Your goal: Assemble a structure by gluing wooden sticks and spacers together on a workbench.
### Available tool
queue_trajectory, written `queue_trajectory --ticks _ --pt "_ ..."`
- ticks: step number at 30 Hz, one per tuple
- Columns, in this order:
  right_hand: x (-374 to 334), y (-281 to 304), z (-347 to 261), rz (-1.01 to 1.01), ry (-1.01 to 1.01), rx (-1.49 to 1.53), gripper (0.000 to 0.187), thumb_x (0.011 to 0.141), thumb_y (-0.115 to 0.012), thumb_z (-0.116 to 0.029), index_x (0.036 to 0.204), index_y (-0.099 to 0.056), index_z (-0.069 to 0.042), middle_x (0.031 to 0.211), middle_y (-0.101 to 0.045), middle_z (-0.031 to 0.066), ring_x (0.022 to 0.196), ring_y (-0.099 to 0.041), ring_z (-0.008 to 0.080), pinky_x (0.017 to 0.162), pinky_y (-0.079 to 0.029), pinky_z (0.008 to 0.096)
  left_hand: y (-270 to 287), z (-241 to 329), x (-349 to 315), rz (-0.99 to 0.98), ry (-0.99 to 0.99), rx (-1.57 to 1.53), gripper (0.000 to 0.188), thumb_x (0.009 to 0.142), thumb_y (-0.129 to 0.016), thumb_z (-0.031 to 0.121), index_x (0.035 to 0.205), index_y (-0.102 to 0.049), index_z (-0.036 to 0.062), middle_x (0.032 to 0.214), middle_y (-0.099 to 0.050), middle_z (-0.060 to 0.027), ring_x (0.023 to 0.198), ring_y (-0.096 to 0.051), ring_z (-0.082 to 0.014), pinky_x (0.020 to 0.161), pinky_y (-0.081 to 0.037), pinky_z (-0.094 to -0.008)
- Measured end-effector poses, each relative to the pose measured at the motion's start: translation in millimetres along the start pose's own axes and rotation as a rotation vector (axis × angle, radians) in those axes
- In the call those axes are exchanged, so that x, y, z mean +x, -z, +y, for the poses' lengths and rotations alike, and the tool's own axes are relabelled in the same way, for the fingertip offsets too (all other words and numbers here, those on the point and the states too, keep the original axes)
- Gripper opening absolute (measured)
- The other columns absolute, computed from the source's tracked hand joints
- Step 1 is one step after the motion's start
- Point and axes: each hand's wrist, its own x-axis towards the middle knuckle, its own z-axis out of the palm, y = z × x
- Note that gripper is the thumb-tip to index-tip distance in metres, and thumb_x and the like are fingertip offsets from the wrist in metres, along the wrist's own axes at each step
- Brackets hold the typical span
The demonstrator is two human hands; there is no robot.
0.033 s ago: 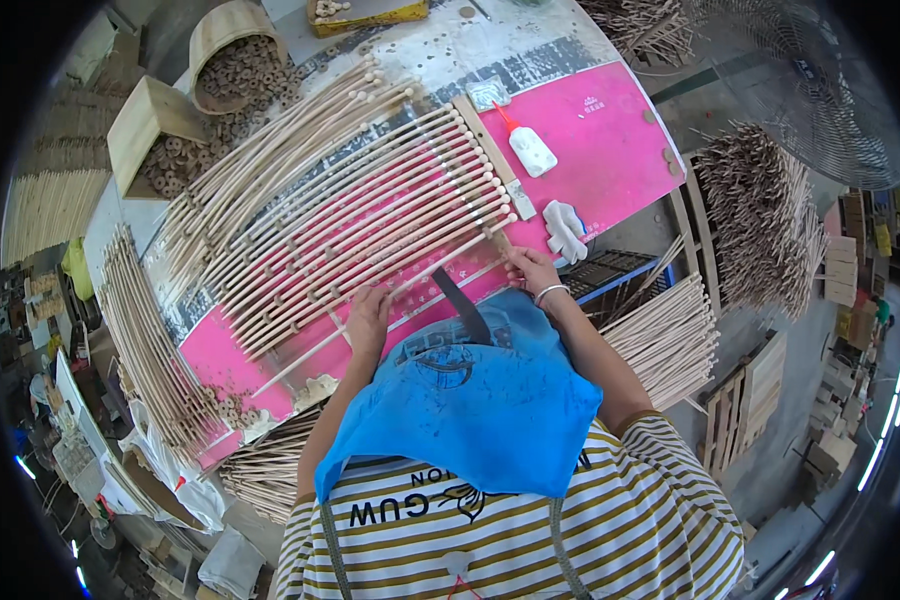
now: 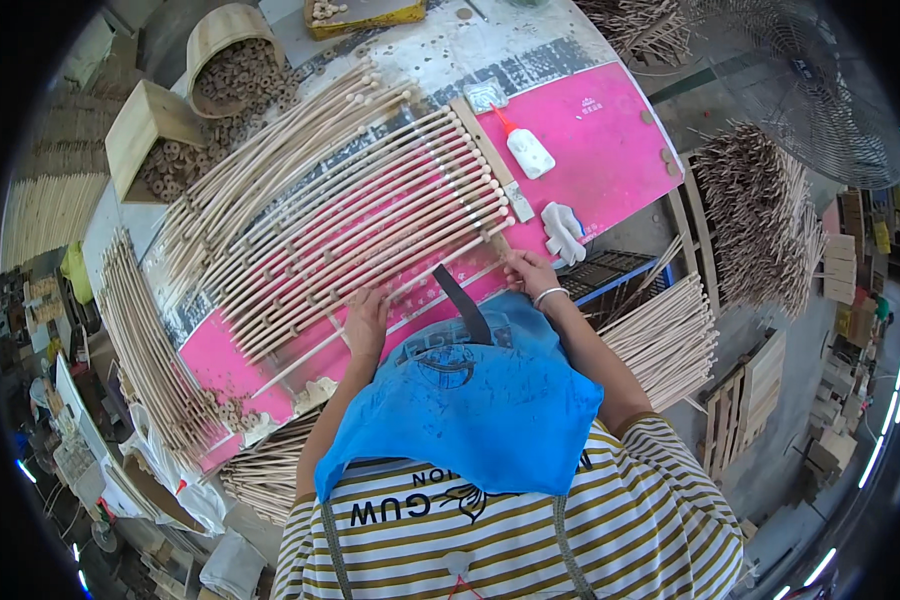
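My left hand (image 2: 367, 318) is closed around a thin wooden stick (image 2: 305, 362) that slants across the near edge of the pink board. Farther right, the fingers of my right hand (image 2: 530, 274) pinch near that stick's other end, just below a wooden strip (image 2: 490, 160). Beyond my hands lies a row of wooden sticks (image 2: 370, 215) with pale ball tips lined up along the strip. Small brown wooden rings (image 2: 312, 298) sit on these sticks toward their left ends. A blue apron (image 2: 460, 400) covers my front, with a dark strap on it.
On the pink board (image 2: 615, 130) are a white squeeze bottle (image 2: 530, 155) with a red nozzle and a white glove (image 2: 564, 232). Wooden rings (image 2: 235, 75) spill from a tipped tub at the back left. Stick bundles (image 2: 665, 340) stand right of the table, near a fan (image 2: 800, 80).
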Motion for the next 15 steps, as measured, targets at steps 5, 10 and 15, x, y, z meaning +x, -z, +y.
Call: queue_trajectory --ticks 5,10,15 --pt "-4.3 6.0 2.2 0.032 -0.027 0.010 0.023 0.095 -0.068 -0.028 0.109 -0.067 -0.009 0.082 -0.066 0.0006 0.065 -0.061 0.0093 0.057 -0.052 0.0250 5.8 8.2 17.4 0.000 -0.104 0.146 0.020 0.084 -0.068 0.013 0.104 -0.064 0.0089 0.099 -0.059 -0.0095 0.096 -0.058 -0.0329 0.083 -0.046 -0.0450" --pt "-2.1 -1.9 5.0 0.000 -0.025 -0.104 0.024 0.095 -0.068 -0.028 0.109 -0.067 -0.009 0.081 -0.066 0.0007 0.065 -0.061 0.0093 0.057 -0.052 0.0244 6.5 -7.2 34.7 -0.027 -0.151 0.414 0.009 0.093 -0.054 0.015 0.099 -0.061 0.0141 0.096 -0.056 -0.0060 0.094 -0.058 -0.0280 0.078 -0.044 -0.0439" --pt "-4.5 -5.3 1.0 -0.034 -0.018 -0.161 0.026 0.095 -0.068 -0.029 0.110 -0.068 -0.008 0.082 -0.066 0.0005 0.066 -0.061 0.0088 0.058 -0.051 0.0240 9.9 -15.0 35.9 -0.074 -0.186 0.459 0.009 0.092 -0.055 0.014 0.099 -0.061 0.0124 0.095 -0.055 -0.0074 0.094 -0.058 -0.0287 0.076 -0.046 -0.0447"
